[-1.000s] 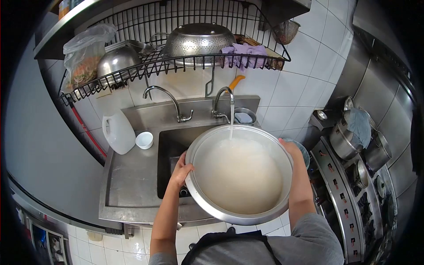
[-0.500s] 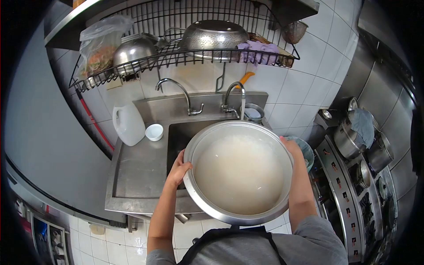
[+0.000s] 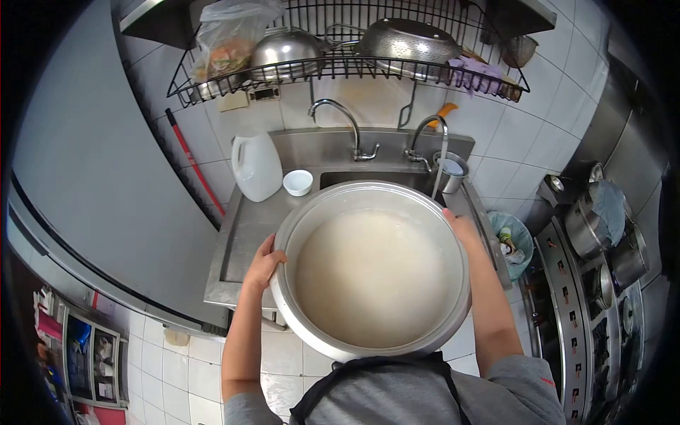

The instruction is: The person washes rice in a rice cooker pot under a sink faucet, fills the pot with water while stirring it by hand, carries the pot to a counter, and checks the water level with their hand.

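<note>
A large round metal pot point(image 3: 375, 195) is held up in front of my body, over the near edge of the sink. Cloudy whitish liquid point(image 3: 372, 280) fills much of it. My left hand point(image 3: 265, 263) grips the rim on the left side, thumb on top. On the opposite side, my right hand point(image 3: 459, 227) is closed on the rim, its fingers partly hidden. Beyond the pot, a thin stream of water runs from the right faucet point(image 3: 423, 132). The pot covers most of the sink basin point(image 3: 372, 178).
A white jug point(image 3: 256, 168) and a small white bowl point(image 3: 297, 183) stand on the left counter. Behind are a second faucet point(image 3: 352, 127) and a metal container point(image 3: 452, 173). A wire rack point(image 3: 340, 69) hangs above. To the right are a lined bin point(image 3: 520, 244) and a stove point(image 3: 567, 312).
The pot has come back toward my body, away from the faucet, with both hands still on it. The camera view has shifted, so the sink and rack appear farther right.
</note>
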Demonstrator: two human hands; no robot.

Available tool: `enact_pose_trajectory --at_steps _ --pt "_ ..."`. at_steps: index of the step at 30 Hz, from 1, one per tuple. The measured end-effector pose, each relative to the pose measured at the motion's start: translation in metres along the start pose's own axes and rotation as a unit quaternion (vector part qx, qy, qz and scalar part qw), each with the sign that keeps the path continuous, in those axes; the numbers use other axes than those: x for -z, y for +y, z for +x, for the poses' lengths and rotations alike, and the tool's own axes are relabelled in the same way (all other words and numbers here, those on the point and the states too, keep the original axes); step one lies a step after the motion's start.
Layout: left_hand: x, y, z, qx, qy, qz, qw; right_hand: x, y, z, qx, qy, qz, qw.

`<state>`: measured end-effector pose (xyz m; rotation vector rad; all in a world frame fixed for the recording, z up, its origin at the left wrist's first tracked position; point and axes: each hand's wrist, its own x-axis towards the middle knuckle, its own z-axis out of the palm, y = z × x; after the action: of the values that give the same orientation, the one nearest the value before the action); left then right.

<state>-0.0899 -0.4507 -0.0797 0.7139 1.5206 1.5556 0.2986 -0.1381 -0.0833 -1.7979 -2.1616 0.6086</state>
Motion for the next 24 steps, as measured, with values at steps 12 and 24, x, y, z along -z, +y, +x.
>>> enact_pose_trajectory --at_steps 12,24 --pt "0.064 0.025 -0.001 -0.051 0.246 0.456 0.853 -0.032 -0.094 -0.038 0.096 -0.070 0.039 0.992" --pt "0.080 0.031 -0.019 -0.081 0.261 0.408 0.871 -0.115 -0.081 0.155 -0.090 -0.225 0.670 0.702"
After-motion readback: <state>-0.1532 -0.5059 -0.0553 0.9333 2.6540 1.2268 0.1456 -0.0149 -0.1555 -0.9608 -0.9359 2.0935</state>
